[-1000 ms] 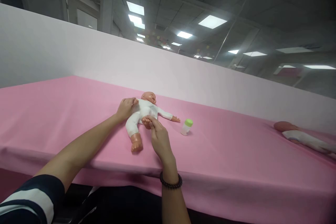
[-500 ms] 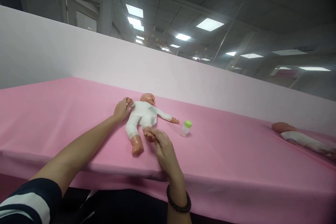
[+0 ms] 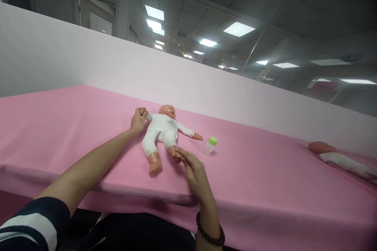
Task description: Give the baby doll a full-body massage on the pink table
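A baby doll (image 3: 161, 127) in a white cloth suit lies on its back on the pink-covered table (image 3: 250, 176), head toward the wall and feet toward me. My left hand (image 3: 138, 120) is closed around the doll's hand on the left side of the view. With my right hand (image 3: 194, 170) I grip the doll's foot on the right side, fingers over the toes. The doll's other foot rests free on the cover. Its other arm stretches out to the right, near a small clear bottle with a green cap (image 3: 210, 146), which stands apart from both hands.
Another doll (image 3: 338, 157) in white lies at the far right of the table. A white wall panel (image 3: 188, 82) runs along the back edge. The front edge of the cloth hangs down close to my body.
My right hand has moved right with the doll's foot, so the doll's legs are further apart. My left hand, still on the doll's hand, has moved slightly up. The view has shifted a little.
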A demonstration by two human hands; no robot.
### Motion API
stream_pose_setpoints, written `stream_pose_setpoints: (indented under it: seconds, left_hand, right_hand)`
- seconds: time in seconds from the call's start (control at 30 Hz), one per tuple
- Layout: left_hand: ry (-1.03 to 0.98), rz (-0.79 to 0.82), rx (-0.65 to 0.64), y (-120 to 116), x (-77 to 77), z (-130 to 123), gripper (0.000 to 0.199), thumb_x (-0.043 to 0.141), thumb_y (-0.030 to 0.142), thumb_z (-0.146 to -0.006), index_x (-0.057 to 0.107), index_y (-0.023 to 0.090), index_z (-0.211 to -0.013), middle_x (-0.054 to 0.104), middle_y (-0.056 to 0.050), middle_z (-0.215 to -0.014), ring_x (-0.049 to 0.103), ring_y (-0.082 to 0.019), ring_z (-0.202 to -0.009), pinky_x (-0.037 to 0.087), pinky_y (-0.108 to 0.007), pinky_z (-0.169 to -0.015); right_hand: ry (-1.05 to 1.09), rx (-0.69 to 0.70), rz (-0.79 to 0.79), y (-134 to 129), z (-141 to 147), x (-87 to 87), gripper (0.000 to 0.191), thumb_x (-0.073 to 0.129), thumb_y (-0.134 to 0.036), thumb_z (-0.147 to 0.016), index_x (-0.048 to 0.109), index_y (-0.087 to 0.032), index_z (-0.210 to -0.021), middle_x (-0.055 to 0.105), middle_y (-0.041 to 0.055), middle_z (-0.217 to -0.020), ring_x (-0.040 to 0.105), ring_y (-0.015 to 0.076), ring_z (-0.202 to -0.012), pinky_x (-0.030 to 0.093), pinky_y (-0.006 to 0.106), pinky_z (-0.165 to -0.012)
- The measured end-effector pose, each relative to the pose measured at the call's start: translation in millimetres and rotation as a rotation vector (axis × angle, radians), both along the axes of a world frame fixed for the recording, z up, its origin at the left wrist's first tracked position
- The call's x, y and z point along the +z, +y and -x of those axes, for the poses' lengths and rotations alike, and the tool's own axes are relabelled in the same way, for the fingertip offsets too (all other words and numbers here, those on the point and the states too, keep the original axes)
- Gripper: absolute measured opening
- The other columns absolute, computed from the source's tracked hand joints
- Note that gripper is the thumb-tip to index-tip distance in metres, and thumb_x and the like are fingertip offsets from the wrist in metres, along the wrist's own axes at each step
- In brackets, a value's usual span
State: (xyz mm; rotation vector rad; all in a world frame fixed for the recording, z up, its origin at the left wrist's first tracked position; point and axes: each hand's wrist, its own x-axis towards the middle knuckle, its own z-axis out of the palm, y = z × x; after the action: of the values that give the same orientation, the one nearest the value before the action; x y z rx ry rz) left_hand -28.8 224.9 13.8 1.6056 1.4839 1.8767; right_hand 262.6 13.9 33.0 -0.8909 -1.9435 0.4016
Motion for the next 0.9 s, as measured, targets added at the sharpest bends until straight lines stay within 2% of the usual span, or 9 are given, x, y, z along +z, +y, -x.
stream_pose_setpoints:
  seconds: [0.13, 0.3, 0.47, 0.6, 0.7, 0.8, 0.9]
  left_hand:
    - [0.222, -0.132, -0.115, -15.2, 8.4, -20.4, 0.024, 0.054, 0.035, -0.097, 0.060, 0.023, -0.117, 0.069, -0.009, -0.120, 0.065, -0.024, -0.109, 0.050, -0.040, -0.099]
    - [0.556, -0.188, -0.290, -22.1, 9.3, -22.0, 0.027, 0.053, 0.025, -0.092, 0.067, 0.023, -0.114, 0.071, -0.009, -0.118, 0.063, -0.027, -0.111, 0.049, -0.043, -0.101]
    - [0.611, -0.158, -0.301, -18.7, 8.7, -11.7, 0.029, 0.053, 0.028, -0.092, 0.066, 0.023, -0.117, 0.069, -0.010, -0.122, 0.062, -0.028, -0.115, 0.047, -0.044, -0.104]
    - [0.462, -0.117, -0.241, -13.1, 5.5, -2.4, 0.026, 0.054, 0.035, -0.095, 0.063, 0.022, -0.116, 0.069, -0.010, -0.119, 0.062, -0.027, -0.113, 0.047, -0.043, -0.104]
    - [0.183, -0.049, -0.131, -4.5, 4.2, 8.0, 0.022, 0.056, 0.035, -0.096, 0.058, 0.023, -0.114, 0.068, -0.009, -0.119, 0.064, -0.024, -0.110, 0.049, -0.039, -0.100]
    - [-0.149, 0.126, 0.059, 5.3, 5.9, 19.8, 0.014, 0.057, 0.031, -0.097, 0.053, 0.022, -0.106, 0.068, -0.010, -0.112, 0.066, -0.024, -0.103, 0.052, -0.037, -0.092]
    - [-0.320, 0.314, 0.185, 10.5, 7.1, 28.8, 0.010, 0.057, 0.029, -0.097, 0.051, 0.022, -0.099, 0.068, -0.010, -0.096, 0.067, -0.027, -0.095, 0.053, -0.038, -0.082]
  right_hand:
    - [0.065, -0.011, 0.015, 17.3, 21.8, 14.9, 0.042, 0.042, -0.019, -0.101, 0.069, -0.026, -0.133, 0.068, 0.0047, -0.135, 0.064, 0.0226, -0.126, 0.052, 0.041, -0.109]
    - [0.072, 0.030, 0.105, 36.4, 46.9, 15.0, 0.042, 0.040, -0.022, -0.102, 0.068, -0.026, -0.133, 0.066, 0.0035, -0.138, 0.062, 0.0219, -0.129, 0.048, 0.041, -0.114]
    - [0.086, 0.021, 0.090, 34.1, 48.4, 9.6, 0.040, 0.040, -0.024, -0.104, 0.066, -0.024, -0.134, 0.067, 0.0047, -0.137, 0.063, 0.0211, -0.128, 0.049, 0.040, -0.113]
    - [0.100, 0.002, 0.032, 12.9, 27.6, 10.0, 0.036, 0.043, -0.029, -0.106, 0.067, -0.024, -0.132, 0.068, 0.0061, -0.135, 0.064, 0.0218, -0.126, 0.051, 0.040, -0.110]
    - [0.016, -0.004, 0.016, -5.4, 5.2, 5.1, 0.037, 0.044, -0.027, -0.105, 0.067, -0.027, -0.134, 0.067, 0.0055, -0.136, 0.063, 0.0219, -0.127, 0.053, 0.040, -0.109]
    - [-0.054, 0.003, 0.051, -15.7, -12.6, -10.5, 0.039, 0.043, -0.023, -0.103, 0.067, -0.028, -0.134, 0.067, 0.0052, -0.136, 0.063, 0.0219, -0.127, 0.053, 0.041, -0.110]
    - [-0.082, 0.022, 0.104, -16.7, -20.7, -29.3, 0.043, 0.040, -0.021, -0.103, 0.064, -0.028, -0.138, 0.065, 0.0051, -0.139, 0.062, 0.0210, -0.129, 0.052, 0.041, -0.112]
